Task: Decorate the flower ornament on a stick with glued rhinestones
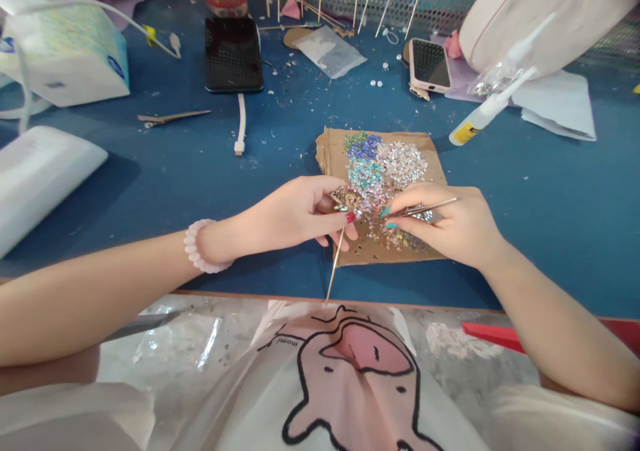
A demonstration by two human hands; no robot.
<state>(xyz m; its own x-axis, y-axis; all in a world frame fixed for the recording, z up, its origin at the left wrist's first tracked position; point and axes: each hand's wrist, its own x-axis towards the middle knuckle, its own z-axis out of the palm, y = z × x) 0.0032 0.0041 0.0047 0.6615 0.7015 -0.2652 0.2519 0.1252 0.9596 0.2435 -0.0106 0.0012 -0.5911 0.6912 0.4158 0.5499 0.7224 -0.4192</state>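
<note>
Sequins [387,164] heaped on cardboard sheet [330,154], tweezers [425,208] pinched above

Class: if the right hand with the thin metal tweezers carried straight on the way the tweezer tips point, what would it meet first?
Probably the small glittery ornament pinched in the left hand; the right hand aims its thin metal tweezers leftward at it, though depth is unclear.

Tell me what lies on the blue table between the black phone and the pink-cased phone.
In the head view, between the black phone and the pink-cased phone lie a small clear plastic bag and scattered loose beads on the blue table.
</note>
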